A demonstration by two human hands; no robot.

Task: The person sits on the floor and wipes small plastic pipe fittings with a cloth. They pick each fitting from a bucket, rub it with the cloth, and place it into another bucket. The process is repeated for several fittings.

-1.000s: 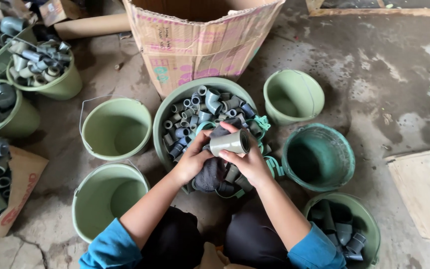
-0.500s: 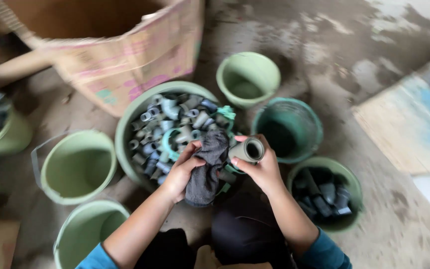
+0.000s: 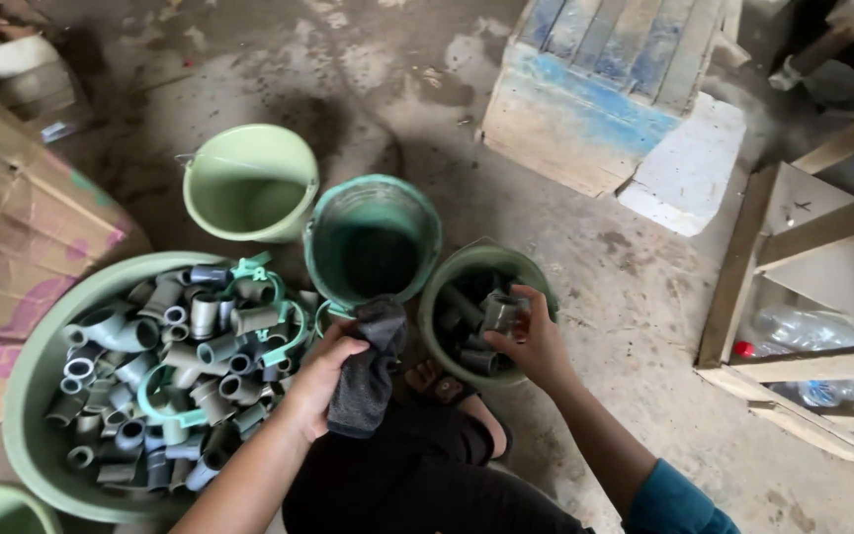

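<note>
Your right hand (image 3: 536, 341) has moved over to the small green bucket (image 3: 444, 287) on your right. A moment ago you held the grey pipe piece (image 3: 499, 311) up in front of you. Now your fingers grip it just inside that bucket, on top of other grey pieces. So this piece looks wiped and ready to drop in.

Your left hand (image 3: 323, 381) stays closed around the dark cloth (image 3: 366, 381), beside the big green tub (image 3: 27, 396) full of pipe pieces.

The floor (image 3: 595, 267) is grey concrete, dirty and stained. A wooden pallet (image 3: 605, 89) with blue paint lies ahead. Two more buckets stand close.
</note>
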